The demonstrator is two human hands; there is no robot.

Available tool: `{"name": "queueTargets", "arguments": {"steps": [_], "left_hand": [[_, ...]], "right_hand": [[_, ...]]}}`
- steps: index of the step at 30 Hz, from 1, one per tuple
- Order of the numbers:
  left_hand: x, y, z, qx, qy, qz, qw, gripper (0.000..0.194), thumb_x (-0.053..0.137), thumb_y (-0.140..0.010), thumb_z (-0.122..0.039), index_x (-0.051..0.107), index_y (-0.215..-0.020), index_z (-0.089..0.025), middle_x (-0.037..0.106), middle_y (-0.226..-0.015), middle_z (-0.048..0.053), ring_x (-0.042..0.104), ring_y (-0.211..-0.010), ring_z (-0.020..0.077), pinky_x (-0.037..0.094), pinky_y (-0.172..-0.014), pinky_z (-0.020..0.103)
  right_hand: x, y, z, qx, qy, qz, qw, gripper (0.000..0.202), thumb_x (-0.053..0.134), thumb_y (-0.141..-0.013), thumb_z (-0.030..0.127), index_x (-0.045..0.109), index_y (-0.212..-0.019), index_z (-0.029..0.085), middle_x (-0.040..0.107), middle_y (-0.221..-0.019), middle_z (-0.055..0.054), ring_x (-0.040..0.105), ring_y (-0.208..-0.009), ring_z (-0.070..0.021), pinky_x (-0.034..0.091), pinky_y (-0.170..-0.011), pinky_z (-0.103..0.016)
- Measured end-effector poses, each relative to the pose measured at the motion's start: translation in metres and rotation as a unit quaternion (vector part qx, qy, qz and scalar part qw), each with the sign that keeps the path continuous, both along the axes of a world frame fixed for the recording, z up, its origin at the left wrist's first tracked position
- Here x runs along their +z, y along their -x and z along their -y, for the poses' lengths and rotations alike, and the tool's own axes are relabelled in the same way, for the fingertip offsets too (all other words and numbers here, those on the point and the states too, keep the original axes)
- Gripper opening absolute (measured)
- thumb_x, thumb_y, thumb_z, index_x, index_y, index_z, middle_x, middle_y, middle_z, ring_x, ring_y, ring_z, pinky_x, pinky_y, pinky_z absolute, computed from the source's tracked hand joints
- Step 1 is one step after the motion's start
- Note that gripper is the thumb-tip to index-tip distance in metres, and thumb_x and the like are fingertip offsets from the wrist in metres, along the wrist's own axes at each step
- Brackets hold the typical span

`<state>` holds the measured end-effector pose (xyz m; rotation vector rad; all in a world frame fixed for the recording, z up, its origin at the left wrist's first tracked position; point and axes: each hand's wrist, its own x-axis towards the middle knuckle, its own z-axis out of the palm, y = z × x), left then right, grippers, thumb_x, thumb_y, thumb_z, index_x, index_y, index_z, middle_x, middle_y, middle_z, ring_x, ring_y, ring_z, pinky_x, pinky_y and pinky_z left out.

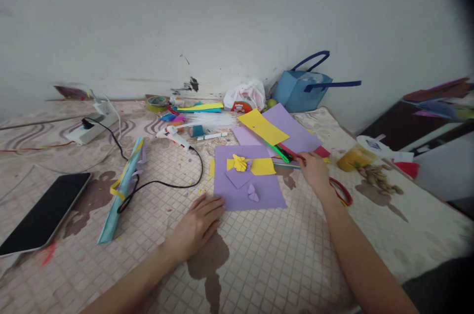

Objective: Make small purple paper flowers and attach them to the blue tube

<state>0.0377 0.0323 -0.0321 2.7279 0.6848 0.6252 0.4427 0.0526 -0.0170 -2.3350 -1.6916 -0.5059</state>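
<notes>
My left hand (202,222) lies flat on the table, fingers stretched out, its fingertips at the lower left corner of a purple sheet of paper (272,199). On that sheet are a yellow folded paper flower (240,162), a yellow paper strip (264,166), a smaller purple square (239,178) and a small purple folded piece (253,193). To the right of the sheet, my right hand (314,172) is closed, its fingertips on the end of a slim red thing (291,151) whose kind I cannot make out. Beside it lies a green and black utility knife (280,152).
Behind lie a yellow sheet (262,127), more purple paper (287,121) and a white glue gun (174,137), its black cord looping left. A tablet (46,210) and blue paper roll (122,193) lie left. Right are a yellow cup (355,157) and peanuts (379,178).
</notes>
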Motion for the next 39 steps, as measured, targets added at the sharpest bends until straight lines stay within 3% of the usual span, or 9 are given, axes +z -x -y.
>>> {"name": "queueTargets", "arguments": {"steps": [6, 10, 20, 30, 39], "left_hand": [[0.000, 0.001, 0.000, 0.000, 0.002, -0.002, 1.000, 0.032, 0.044, -0.089, -0.017, 0.054, -0.120, -0.020, 0.057, -0.127, 0.009, 0.049, -0.122, 0.0207, 0.036, -0.105, 0.048], [-0.001, 0.001, -0.001, -0.002, 0.003, -0.014, 1.000, 0.033, 0.044, -0.089, -0.015, 0.053, -0.120, -0.020, 0.056, -0.128, 0.009, 0.049, -0.122, 0.0208, 0.037, -0.104, 0.048], [-0.002, 0.002, -0.003, -0.005, -0.007, -0.017, 1.000, 0.032, 0.044, -0.089, -0.016, 0.053, -0.119, -0.019, 0.057, -0.128, 0.008, 0.049, -0.121, 0.0208, 0.036, -0.104, 0.049], [0.001, 0.004, -0.002, -0.002, -0.033, -0.009, 0.999, 0.028, 0.046, -0.088, -0.014, 0.058, -0.113, -0.018, 0.062, -0.120, 0.008, 0.055, -0.114, 0.0216, 0.039, -0.101, 0.049], [-0.001, 0.005, -0.002, -0.004, -0.024, -0.005, 1.000, 0.030, 0.046, -0.087, -0.013, 0.057, -0.115, -0.019, 0.062, -0.121, 0.007, 0.054, -0.116, 0.0208, 0.037, -0.103, 0.049]], "right_hand": [[0.012, -0.038, -0.010, -0.042, -0.028, 0.010, 0.999, 0.029, 0.040, -0.086, 0.021, 0.068, -0.085, 0.013, 0.064, -0.089, -0.015, 0.054, -0.089, -0.0280, 0.040, -0.075, -0.036], [0.021, -0.064, -0.013, -0.048, -0.020, -0.001, 0.999, 0.029, 0.040, -0.086, 0.022, 0.068, -0.085, 0.013, 0.065, -0.087, -0.015, 0.056, -0.082, -0.0262, 0.041, -0.071, -0.036], [0.032, -0.096, -0.006, 0.122, 0.106, -0.067, 0.985, 0.016, 0.054, -0.079, 0.018, 0.070, -0.079, 0.020, 0.071, -0.086, -0.004, 0.062, -0.083, -0.0187, 0.043, -0.077, -0.028], [0.025, -0.099, -0.010, 0.007, -0.001, -0.027, 1.000, 0.023, 0.046, -0.081, 0.022, 0.065, -0.084, 0.011, 0.064, -0.091, -0.017, 0.058, -0.088, -0.0279, 0.042, -0.077, -0.038], [0.021, -0.077, -0.009, 0.054, 0.076, -0.082, 0.992, 0.028, 0.052, -0.080, 0.044, 0.062, -0.081, 0.018, 0.067, -0.082, -0.009, 0.062, -0.074, -0.0217, 0.043, -0.064, -0.030]]}}
